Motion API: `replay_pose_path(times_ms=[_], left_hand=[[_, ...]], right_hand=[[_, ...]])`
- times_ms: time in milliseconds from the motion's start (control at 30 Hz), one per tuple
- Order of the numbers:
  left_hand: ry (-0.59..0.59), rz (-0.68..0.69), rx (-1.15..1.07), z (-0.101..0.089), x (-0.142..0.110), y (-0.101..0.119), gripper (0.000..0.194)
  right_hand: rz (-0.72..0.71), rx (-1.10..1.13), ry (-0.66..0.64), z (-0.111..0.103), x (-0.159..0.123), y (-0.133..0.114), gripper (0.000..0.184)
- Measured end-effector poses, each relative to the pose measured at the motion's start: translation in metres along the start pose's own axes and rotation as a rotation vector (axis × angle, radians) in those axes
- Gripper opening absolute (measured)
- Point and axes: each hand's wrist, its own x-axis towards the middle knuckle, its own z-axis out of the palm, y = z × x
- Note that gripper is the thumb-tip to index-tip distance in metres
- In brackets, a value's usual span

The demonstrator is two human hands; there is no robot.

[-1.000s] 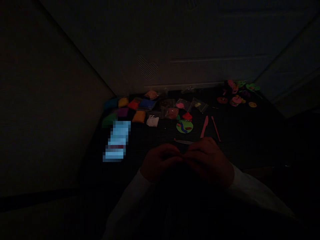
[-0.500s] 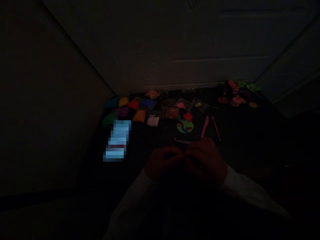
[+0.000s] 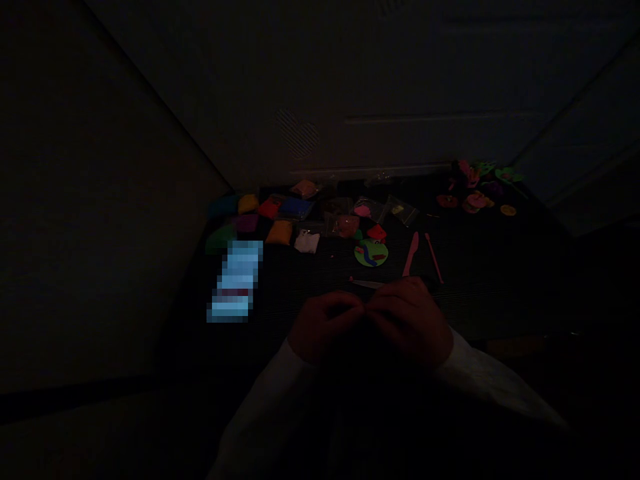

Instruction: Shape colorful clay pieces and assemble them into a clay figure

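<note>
My left hand (image 3: 325,327) and my right hand (image 3: 410,320) meet low in the middle of the view, fingertips pressed together. Whatever lies between them is hidden by the fingers and the dim light. Just beyond my right hand lie a thin pale modelling tool (image 3: 367,283), a pink plastic knife (image 3: 410,253) and a slim pink stick tool (image 3: 434,259). A green clay disc with blue and red strips (image 3: 371,253) sits a little farther off. White sleeves cover both my wrists.
Several small plastic bags of coloured clay (image 3: 279,232) lie across the back of the dark ribbed table (image 3: 480,293). A glowing phone with a blurred screen (image 3: 234,281) lies to the left. Clay shapes (image 3: 475,199) stand at the back right, against a pale panel (image 3: 400,87).
My hands have drawn slightly closer together and stay joined at the fingertips. The view has grown darker and shifted very little.
</note>
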Motion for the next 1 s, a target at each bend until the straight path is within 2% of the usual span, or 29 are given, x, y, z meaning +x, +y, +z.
replay_pose_path(times_ms=[100,233,333,500,633,767,1000], left_hand=[[0.064,-0.019,0.039,-0.002,0.001,0.001,0.013],[0.256,-0.055,0.181,-0.014,0.006,-0.002,0.019],[0.383,-0.022,0.353,-0.025,0.011,-0.003,0.021],[0.487,0.109,0.627,-0.036,0.025,-0.004,0.020],[0.447,0.205,0.833,-0.037,0.038,-0.009,0.018],[0.390,0.224,0.928,-0.038,0.046,-0.015,0.016],[0.359,0.247,0.979,-0.043,0.057,-0.026,0.018]], right_hand=[[0.036,0.055,0.026,-0.003,-0.001,-0.001,0.010],[0.119,0.106,0.036,-0.010,-0.003,0.000,0.015],[0.140,0.121,-0.014,-0.011,-0.005,0.003,0.022],[0.146,0.138,-0.036,-0.005,-0.007,0.007,0.024],[0.111,0.115,-0.011,-0.002,-0.007,0.011,0.014],[0.119,0.133,-0.019,-0.004,-0.008,0.013,0.010],[0.198,0.211,-0.073,-0.005,-0.010,0.016,0.025]])
